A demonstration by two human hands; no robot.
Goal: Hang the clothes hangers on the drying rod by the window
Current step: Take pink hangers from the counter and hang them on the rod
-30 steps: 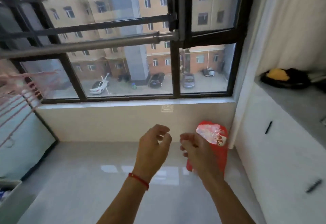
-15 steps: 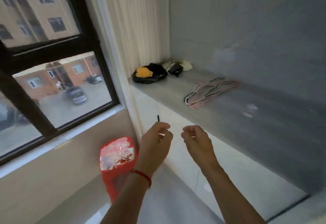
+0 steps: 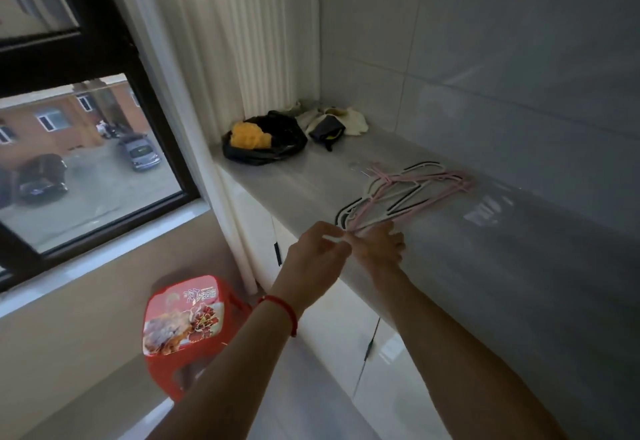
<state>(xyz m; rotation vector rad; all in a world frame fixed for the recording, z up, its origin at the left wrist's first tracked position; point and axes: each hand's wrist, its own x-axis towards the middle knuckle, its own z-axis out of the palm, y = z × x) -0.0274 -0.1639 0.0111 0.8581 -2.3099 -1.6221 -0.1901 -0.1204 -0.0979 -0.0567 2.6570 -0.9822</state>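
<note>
A pile of pink and white clothes hangers (image 3: pixel 408 193) lies on the grey countertop (image 3: pixel 485 249) along the right wall. My left hand (image 3: pixel 317 256), with a red string on its wrist, pinches the white near end of a hanger between thumb and fingers. Right beside it, my right hand (image 3: pixel 381 247) lies over the near end of the pile with fingers curled onto the pink hangers. The drying rod is out of view.
A black bag with something yellow (image 3: pixel 263 141) and some cloth items (image 3: pixel 332 120) sit at the counter's far end by the white curtain (image 3: pixel 221 41). A red plastic stool (image 3: pixel 187 321) stands on the floor below the window (image 3: pixel 86 169). White cabinet doors (image 3: pixel 332 321) run under the counter.
The view has swung from the window and rod to the right-hand counter. Both hands, empty and apart before, have reached forward onto the near end of the hanger pile.
</note>
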